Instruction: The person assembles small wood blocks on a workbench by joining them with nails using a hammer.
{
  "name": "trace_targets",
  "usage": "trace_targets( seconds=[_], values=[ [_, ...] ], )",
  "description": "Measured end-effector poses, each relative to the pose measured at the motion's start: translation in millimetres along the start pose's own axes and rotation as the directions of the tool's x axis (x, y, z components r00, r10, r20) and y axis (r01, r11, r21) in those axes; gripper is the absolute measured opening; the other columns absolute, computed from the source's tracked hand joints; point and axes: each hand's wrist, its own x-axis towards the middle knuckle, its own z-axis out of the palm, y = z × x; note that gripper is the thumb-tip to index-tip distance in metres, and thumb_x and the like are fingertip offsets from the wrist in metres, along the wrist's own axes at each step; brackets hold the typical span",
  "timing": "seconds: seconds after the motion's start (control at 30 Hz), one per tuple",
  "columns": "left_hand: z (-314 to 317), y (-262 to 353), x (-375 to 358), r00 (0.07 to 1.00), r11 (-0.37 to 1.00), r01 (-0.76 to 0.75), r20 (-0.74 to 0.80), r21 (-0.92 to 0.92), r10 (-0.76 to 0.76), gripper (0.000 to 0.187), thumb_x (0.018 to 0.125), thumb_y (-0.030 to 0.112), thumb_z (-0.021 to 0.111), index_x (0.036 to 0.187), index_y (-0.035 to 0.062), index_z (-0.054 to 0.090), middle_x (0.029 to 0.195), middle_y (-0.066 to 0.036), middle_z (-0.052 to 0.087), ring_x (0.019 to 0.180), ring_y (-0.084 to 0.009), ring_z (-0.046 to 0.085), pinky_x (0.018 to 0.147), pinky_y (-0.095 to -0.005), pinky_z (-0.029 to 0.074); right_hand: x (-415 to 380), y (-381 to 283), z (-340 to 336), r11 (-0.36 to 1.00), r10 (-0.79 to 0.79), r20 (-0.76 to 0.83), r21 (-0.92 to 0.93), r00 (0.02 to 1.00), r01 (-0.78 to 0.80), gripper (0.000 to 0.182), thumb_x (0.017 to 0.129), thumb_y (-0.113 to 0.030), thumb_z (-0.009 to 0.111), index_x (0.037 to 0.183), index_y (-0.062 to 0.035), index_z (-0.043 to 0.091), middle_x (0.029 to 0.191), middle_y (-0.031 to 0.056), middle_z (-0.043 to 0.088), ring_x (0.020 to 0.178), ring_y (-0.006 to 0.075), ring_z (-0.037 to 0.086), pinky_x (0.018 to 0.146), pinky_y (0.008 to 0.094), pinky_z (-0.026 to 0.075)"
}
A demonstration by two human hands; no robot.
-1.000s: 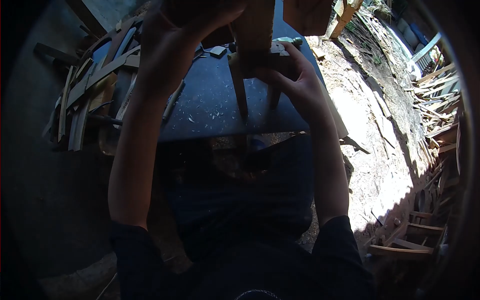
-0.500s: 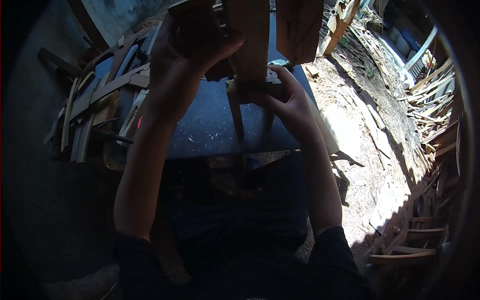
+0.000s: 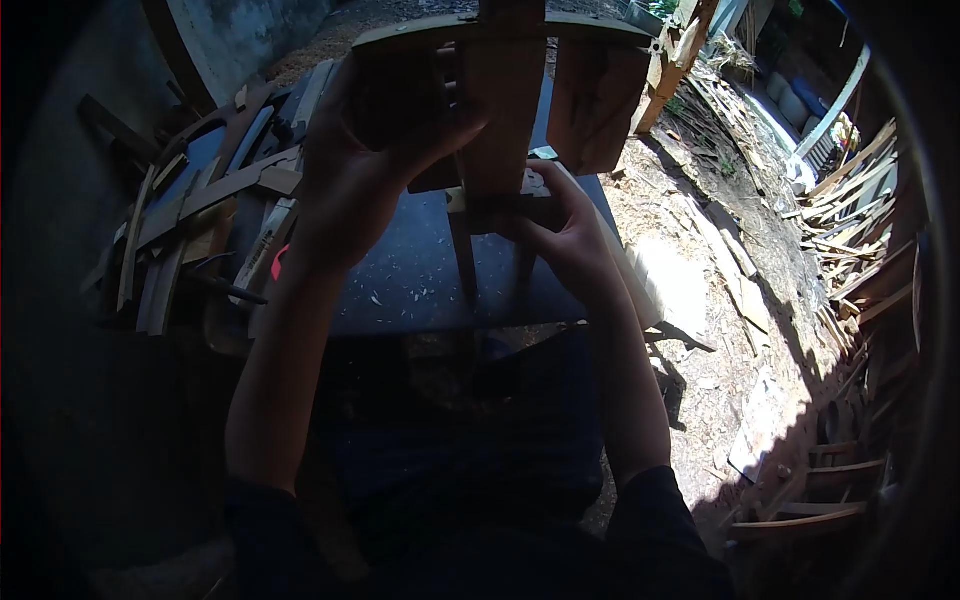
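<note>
Held up in front of me is a wooden frame (image 3: 505, 115) shaped like a small chair back, with broad upright slats, a curved top rail (image 3: 600, 30) and thin legs (image 3: 466, 265) pointing down. My left hand (image 3: 350, 195) is closed round its left side, the thumb lying across toward the middle slat. Lower down, my right hand (image 3: 575, 240) pinches the short crosspiece (image 3: 510, 208) at the foot of that slat, thumb below and index finger above. Deep shade hides the left fingers behind the wood.
Below the frame is a dark blue tabletop (image 3: 400, 285) sprinkled with pale shavings. Wood strips (image 3: 215, 205) are heaped at its left, near a red item (image 3: 278, 262) beside my left forearm. A wooden post (image 3: 675, 65) stands behind; more wood sticks (image 3: 850, 225) are piled at right.
The frame sits lower in view relative to the top edge, so its curved top rail now shows. My right hand has shifted slightly down and left with the crosspiece; both grips persist.
</note>
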Motion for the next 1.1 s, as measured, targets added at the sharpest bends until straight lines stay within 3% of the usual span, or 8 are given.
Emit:
trace_targets(
  seconds=[0.1, 0.27, 0.37, 0.47, 0.57, 0.7, 0.77, 1.1],
  values=[
    [-0.2, -6.4, 0.8, 0.999, 0.999, -0.028, -0.021, -0.014, 0.028, 0.056, 0.087, 0.012, 0.084, 0.136, 0.0042, 0.056, 0.125, -0.011, 0.071, 0.116, -0.0207, 0.071, 0.095, -0.0353, 0.063, 0.7, 2.3, -2.2, 1.0, 0.024, 0.031, 0.011, 0.999, -0.024, 0.061, 0.088, -0.017, 0.086, 0.139, -0.0031, 0.054, 0.124, 0.0113, 0.07, 0.118, 0.0191, 0.069, 0.102, 0.0343, 0.056],
    [2.3, -15.7, 0.2, 1.0, 0.991, -0.022, -0.004, -0.135, 0.022, 0.057, 0.088, 0.013, 0.084, 0.137, 0.0042, 0.056, 0.127, -0.011, 0.07, 0.118, -0.0215, 0.07, 0.098, -0.0363, 0.062, -0.6, 2.1, 0.0, 1.0, -0.015, 0.032, 0.004, 0.999, 0.015, 0.06, 0.089, -0.015, 0.084, 0.139, -0.0023, 0.054, 0.125, 0.014, 0.071, 0.115, 0.0204, 0.071, 0.101, 0.0343, 0.057],
    [-3.6, -20.2, -2.2, 0.989, 0.992, 0.117, -0.085, -0.05, -0.121, 0.059, 0.084, 0.016, 0.086, 0.134, 0.0031, 0.056, 0.116, -0.01, 0.068, 0.107, -0.0195, 0.072, 0.088, -0.0337, 0.062, -0.7, -0.4, 0.2, 1.0, -0.014, 0.036, 0.012, 0.999, 0.013, 0.061, 0.088, -0.017, 0.085, 0.139, -0.0026, 0.054, 0.125, 0.0138, 0.07, 0.116, 0.0214, 0.071, 0.102, 0.0355, 0.057],
    [-5.7, -19.6, -2.7, 0.99, 0.993, 0.116, -0.08, -0.035, -0.119, 0.057, 0.085, 0.015, 0.085, 0.133, 0.0029, 0.056, 0.115, -0.01, 0.068, 0.105, -0.0196, 0.073, 0.087, -0.0335, 0.063, 0.0, -7.4, 2.9, 1.0, -0.015, 0.009, -0.001, 1.0, 0.015, 0.064, 0.088, -0.019, 0.087, 0.139, -0.0023, 0.053, 0.126, 0.0139, 0.069, 0.118, 0.0225, 0.07, 0.104, 0.0365, 0.057],
    [-1.9, -11.5, -2.0, 0.999, 0.994, 0.029, 0.024, -0.11, -0.026, 0.057, 0.088, 0.015, 0.084, 0.138, 0.005, 0.056, 0.129, -0.01, 0.07, 0.12, -0.0215, 0.069, 0.099, -0.0375, 0.061, 1.2, -3.2, 9.0, 0.996, -0.076, -0.059, 0.045, 0.995, 0.079, 0.065, 0.088, -0.019, 0.087, 0.14, -0.0009, 0.052, 0.127, 0.0151, 0.068, 0.118, 0.0233, 0.07, 0.103, 0.0364, 0.057],
    [-4.2, -13.3, -2.6, 0.999, 0.993, 0.036, 0.034, -0.111, -0.033, 0.059, 0.089, 0.018, 0.084, 0.139, 0.0057, 0.056, 0.129, -0.009, 0.07, 0.121, -0.0212, 0.068, 0.1, -0.0376, 0.06, 4.1, -5.5, 11.8, 0.98, -0.125, -0.112, 0.14, 0.986, 0.14, 0.066, 0.089, -0.019, 0.086, 0.142, 0.0003, 0.052, 0.127, 0.016, 0.068, 0.118, 0.0227, 0.069, 0.102, 0.0353, 0.057],
    [-5.4, -13.3, -3.7, 0.998, 0.994, 0.052, 0.036, -0.098, -0.048, 0.059, 0.088, 0.018, 0.084, 0.139, 0.0057, 0.056, 0.127, -0.009, 0.07, 0.121, -0.0209, 0.069, 0.1, -0.0371, 0.06, 6.1, -1.9, 7.8, 0.987, -0.126, -0.107, 0.083, 0.986, 0.135, 0.065, 0.09, -0.019, 0.085, 0.142, 0.001, 0.052, 0.127, 0.0162, 0.069, 0.118, 0.0221, 0.069, 0.101, 0.0353, 0.057],
    [-15.2, -37.3, -25.9, 0.963, 0.987, 0.158, 0.216, 0.022, -0.159, 0.09, 0.077, 0.031, 0.094, 0.148, 0.0042, 0.046, 0.14, -0.015, 0.061, 0.133, -0.0307, 0.06, 0.111, -0.0481, 0.052, 3.9, -2.4, 4.1, 0.995, -0.099, -0.1, 0.023, 0.99, 0.102, 0.06, 0.092, -0.018, 0.082, 0.141, 0.0023, 0.053, 0.126, 0.016, 0.07, 0.119, 0.0213, 0.068, 0.105, 0.0356, 0.054]
  ],
)
